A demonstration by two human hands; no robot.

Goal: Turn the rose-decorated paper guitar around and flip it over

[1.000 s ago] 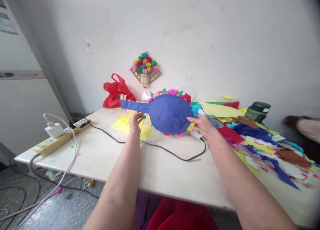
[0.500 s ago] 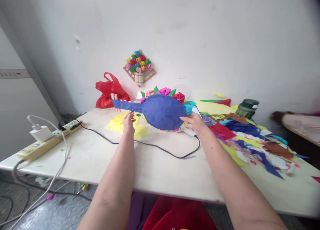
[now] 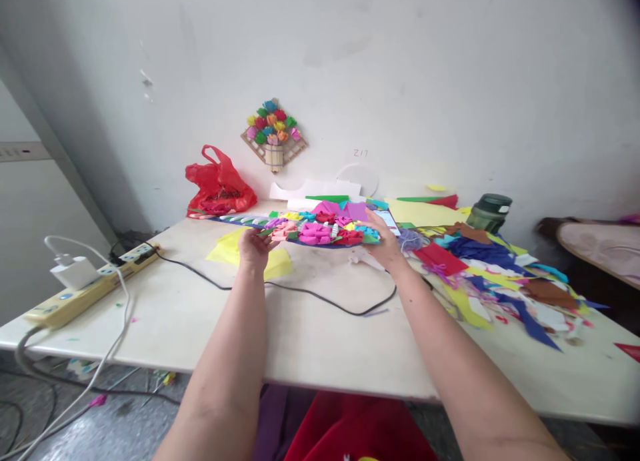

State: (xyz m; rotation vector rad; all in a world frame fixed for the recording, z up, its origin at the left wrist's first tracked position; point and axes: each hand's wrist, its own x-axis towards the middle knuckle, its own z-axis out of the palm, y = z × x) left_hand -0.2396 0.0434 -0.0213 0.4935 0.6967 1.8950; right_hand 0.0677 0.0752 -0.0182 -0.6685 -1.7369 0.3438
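Both my hands hold a paper fan craft flat above the table, its face up and covered with pink, red, yellow and blue paper flowers. My left hand grips it from below near the handle, which points left. My right hand grips the right edge of the round part.
A black cable runs across the table under the craft. A yellow power strip with a white charger lies at the left edge. A red plastic bag sits at the back, coloured paper scraps and a green jar to the right. A flower decoration hangs on the wall.
The craft was upright with its plain blue back toward me; it has tipped down flat, so its flowered face now shows on top. Both hands kept their grip.
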